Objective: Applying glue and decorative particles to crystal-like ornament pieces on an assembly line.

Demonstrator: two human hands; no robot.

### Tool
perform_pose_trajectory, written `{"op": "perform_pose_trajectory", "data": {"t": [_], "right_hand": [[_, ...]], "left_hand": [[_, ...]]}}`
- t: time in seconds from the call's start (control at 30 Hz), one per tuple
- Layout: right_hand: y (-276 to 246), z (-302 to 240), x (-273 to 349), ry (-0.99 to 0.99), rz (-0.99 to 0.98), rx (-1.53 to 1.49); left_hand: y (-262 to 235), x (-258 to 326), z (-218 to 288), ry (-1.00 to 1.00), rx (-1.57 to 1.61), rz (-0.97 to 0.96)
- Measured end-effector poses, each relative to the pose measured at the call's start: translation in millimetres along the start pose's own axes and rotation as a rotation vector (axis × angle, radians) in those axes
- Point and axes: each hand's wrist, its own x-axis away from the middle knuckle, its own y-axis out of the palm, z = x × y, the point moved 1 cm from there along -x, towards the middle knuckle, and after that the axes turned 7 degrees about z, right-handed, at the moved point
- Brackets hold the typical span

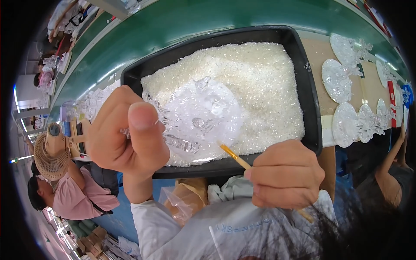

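Observation:
My left hand [128,130] is closed on a clear, see-through ornament [203,117] with a round disc and several small raised clear figures. Its thumb and fingers pinch the left end, and they cover that part. The disc hangs tilted above the glittery white granules [273,95] in a black tray [310,99]. A small paintbrush [236,157] with yellow bristles and a wooden handle is gripped in my right hand [286,175]. Its bristle tip is at the disc's lower right edge; whether it touches I cannot tell.
More clear disc ornaments [344,123] stand on a brown board [314,52] to the right, and others [93,104] cluster left of the tray. The table [186,28] is green. A person in pink [80,190] sits at the left, another person [390,182] at the right.

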Motion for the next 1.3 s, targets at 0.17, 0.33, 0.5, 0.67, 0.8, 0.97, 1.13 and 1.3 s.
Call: {"op": "perform_pose_trajectory", "data": {"t": [0.17, 0.33, 0.5, 0.67, 0.8, 0.97, 1.13, 1.3], "right_hand": [[2, 0, 3, 0.009, 0.041, 0.006], [3, -2, 3, -0.014, 0.038, -0.003], [0, -3, 0, -0.01, 0.06, 0.053], [1, -3, 0, 0.017, 0.066, 0.084], [9, 4, 4, -0.042, 0.136, 0.194], [8, 3, 3, -0.073, 0.165, 0.195], [3, 1, 3, -0.057, 0.104, 0.18], [9, 3, 7, -0.104, 0.219, 0.23]], "left_hand": [[2, 1, -1, -0.018, 0.018, 0.013], [-3, 3, 1, 0.024, 0.025, 0.018], [-5, 2, 0, 0.032, 0.039, 0.0], [-4, 1, 2, 0.074, 0.07, 0.0], [-5, 2, 6, 0.048, 0.068, -0.004], [-7, 2, 8, 0.049, 0.065, -0.002], [-8, 4, 8, 0.047, 0.069, -0.009], [-12, 3, 10, 0.052, 0.041, -0.033]]}}
